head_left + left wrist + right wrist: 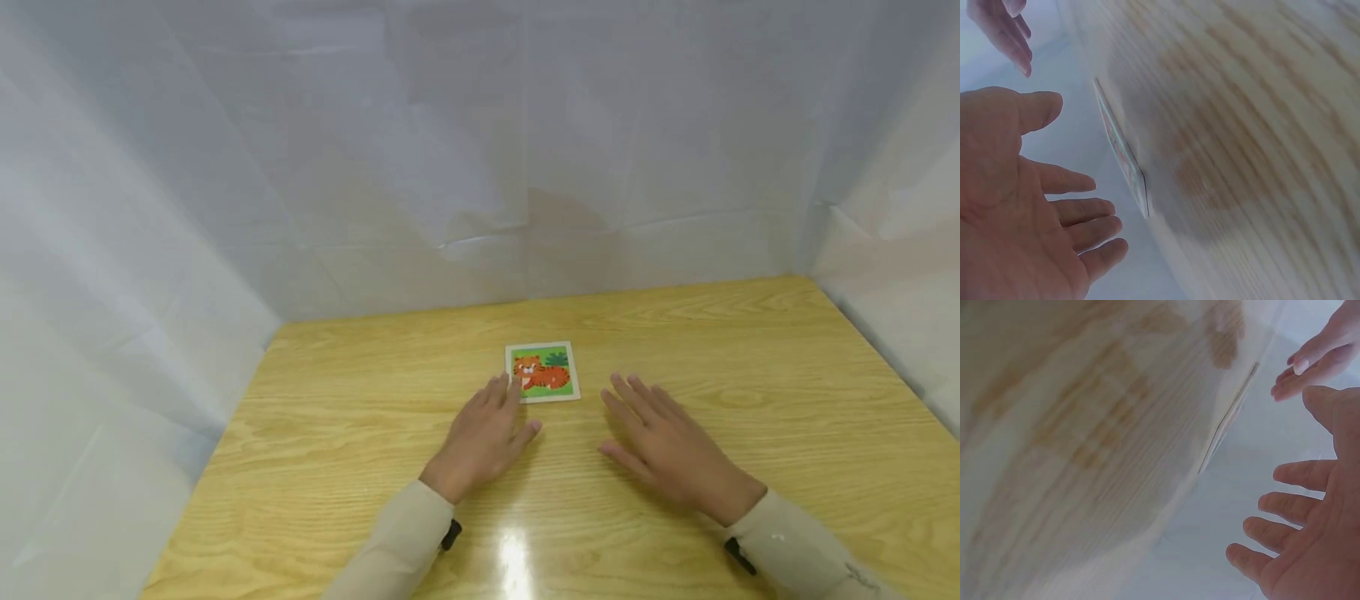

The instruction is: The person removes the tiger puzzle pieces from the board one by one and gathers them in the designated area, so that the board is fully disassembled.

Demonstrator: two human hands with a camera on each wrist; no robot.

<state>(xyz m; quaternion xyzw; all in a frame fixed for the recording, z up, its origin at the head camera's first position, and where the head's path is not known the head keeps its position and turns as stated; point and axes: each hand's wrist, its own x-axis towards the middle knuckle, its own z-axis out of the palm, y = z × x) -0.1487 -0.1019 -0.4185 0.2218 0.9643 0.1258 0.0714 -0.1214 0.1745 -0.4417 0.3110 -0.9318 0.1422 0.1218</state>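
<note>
A square picture board point(551, 377) with a white border lies flat on the wooden table, showing an orange tiger on green with a dark green plant. My left hand point(483, 437) hovers at its near left corner, fingers spread, and overlaps that corner in the head view. To the right of the board, my right hand point(667, 446) is held palm down with straight fingers, apart from it. Seen edge-on in the left wrist view, the board point(1121, 150) lies beyond the left fingertips. Both palms show nothing in them.
The wooden table point(337, 467) has a light grain and a bright reflection near its front. White sheeting point(420, 167) hangs behind the table and along both sides. Beige sleeves point(405, 533) with dark straps cover the wrists.
</note>
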